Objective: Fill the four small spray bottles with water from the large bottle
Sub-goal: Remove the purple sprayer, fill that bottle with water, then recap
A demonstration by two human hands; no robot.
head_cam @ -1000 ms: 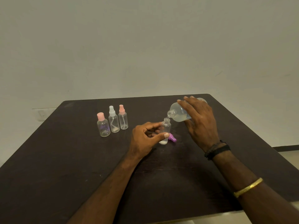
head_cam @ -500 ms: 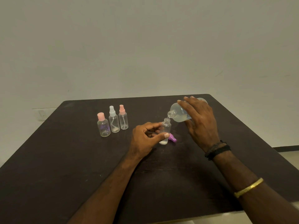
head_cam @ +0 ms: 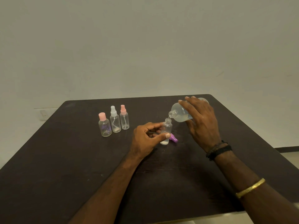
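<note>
My right hand (head_cam: 202, 122) grips the large clear bottle (head_cam: 179, 113), tipped to the left with its open mouth just above a small uncapped spray bottle (head_cam: 167, 129). A thin stream of water runs into it. My left hand (head_cam: 145, 139) holds that small bottle upright on the dark table (head_cam: 64, 167), thumb and fingers around its body. A little water shows at its base. Its purple spray cap (head_cam: 174, 138) lies on the table just right of it. Three capped small bottles stand in a row at the left: pink flat cap (head_cam: 104, 126), white sprayer (head_cam: 115, 121), pink sprayer (head_cam: 124, 118).
The table's far edge runs close to a plain wall. A wall socket (head_cam: 43, 113) sits low at the left. Floor shows past the table's right edge (head_cam: 289, 157).
Hardly anything has moved; both hands keep their hold while water keeps trickling from the large bottle into the small one.
</note>
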